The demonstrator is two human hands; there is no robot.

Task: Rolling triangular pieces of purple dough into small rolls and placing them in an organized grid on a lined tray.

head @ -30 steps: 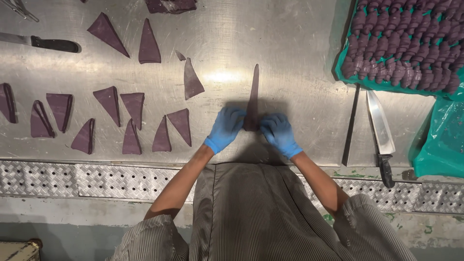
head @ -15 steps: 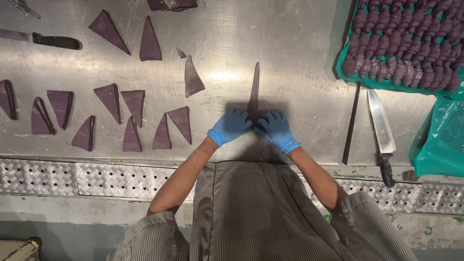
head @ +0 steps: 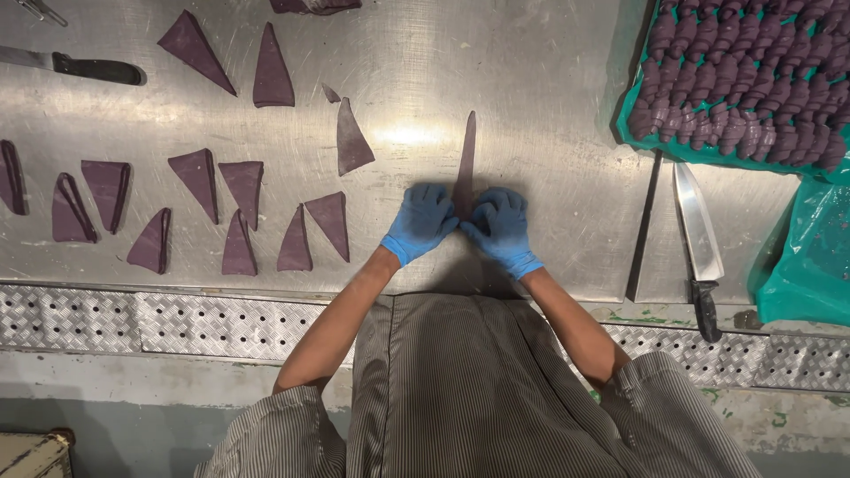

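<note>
We press our left hand (head: 421,221) and right hand (head: 502,227) flat on the wide near end of the purple dough strip (head: 466,159), whose long axis runs straight away from us across the table (head: 540,106), midway between both hands.

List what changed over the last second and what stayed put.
Both gloved hands moved slightly up the table and closer together: the left hand and right hand now press side by side on the near end of the long purple dough strip, covering more of it. Nothing was let go. The purple triangles, the chef's knife and the tray of rolled pieces stayed as they were.
</note>
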